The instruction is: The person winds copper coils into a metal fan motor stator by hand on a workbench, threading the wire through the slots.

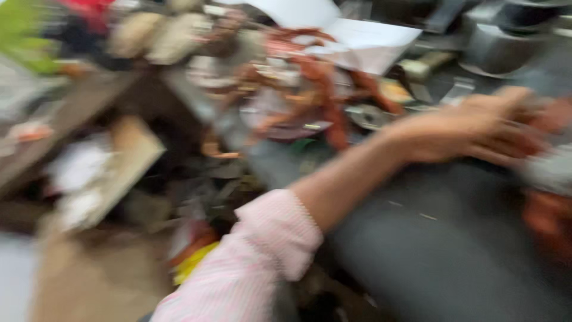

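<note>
The whole view is smeared by motion. One arm in a pink striped sleeve comes in from the bottom left and stretches to the right; it looks like my left arm. My left hand is at the right, over a dark grey surface, with its fingers against blurred grey and orange things at the right edge. The blur hides whether the fingers grip anything. My right hand is out of sight.
A cluttered heap of reddish-brown and metal parts lies in the middle, with white paper sheets behind it. Grey metal vessels stand at the top right. A tan board and scraps lie at the left.
</note>
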